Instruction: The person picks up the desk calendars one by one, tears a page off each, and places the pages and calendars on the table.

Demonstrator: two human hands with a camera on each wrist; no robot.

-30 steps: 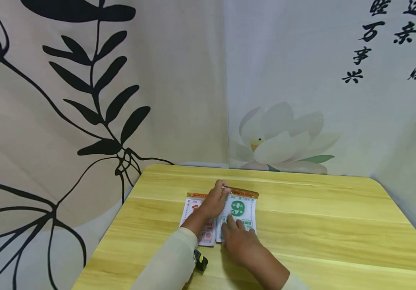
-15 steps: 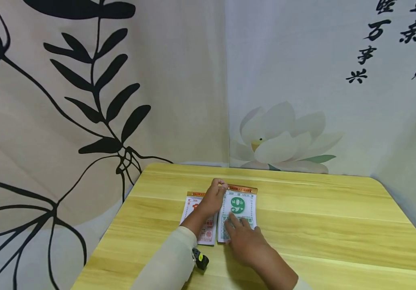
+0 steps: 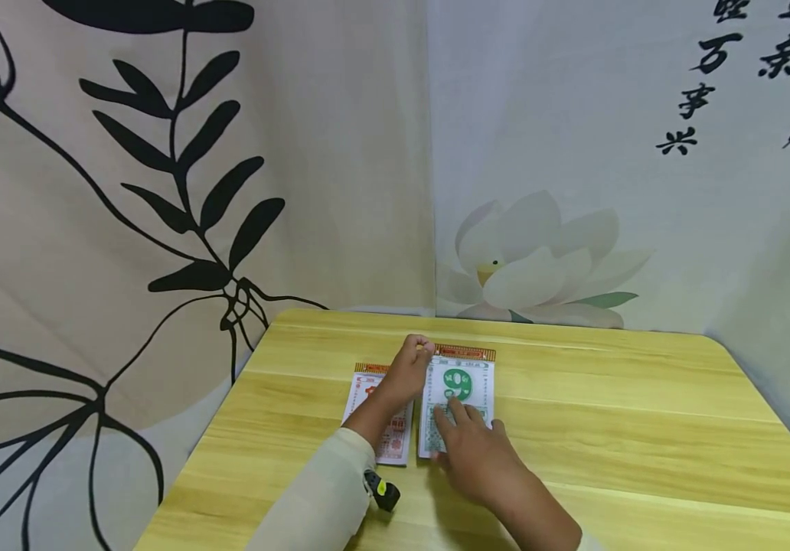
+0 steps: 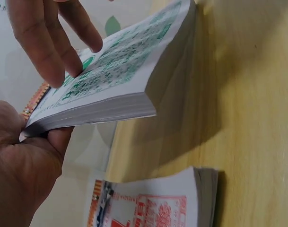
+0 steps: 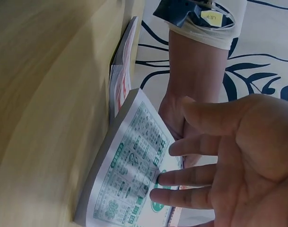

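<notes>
A tear-off calendar pad with green print (image 3: 478, 375) has an orange-brown bound strip at its far end. My left hand (image 3: 405, 375) grips its left edge near that strip; the left wrist view shows the thumb underside against the green pad (image 4: 125, 71), which stands raised and tilted above the wood. My right hand (image 3: 474, 455) lies over the near part with fingers extended, fingertips on or just above the printed page; exact contact is hard to tell. To the left, a similar pad with red print (image 3: 395, 444) rests on the table, partly hidden by my left forearm.
Both pads are at the middle of a yellow wood-grain table (image 3: 608, 428). A small black device (image 3: 384, 491) sits at my left wrist. Behind the table hangs a pale curtain (image 3: 354, 191) with black plant prints, a lotus and written characters.
The green pad shifts slightly to the right and away from me, widening its gap to the red pad. My right hand moves right along with it; my left hand stays near the bound strip.
</notes>
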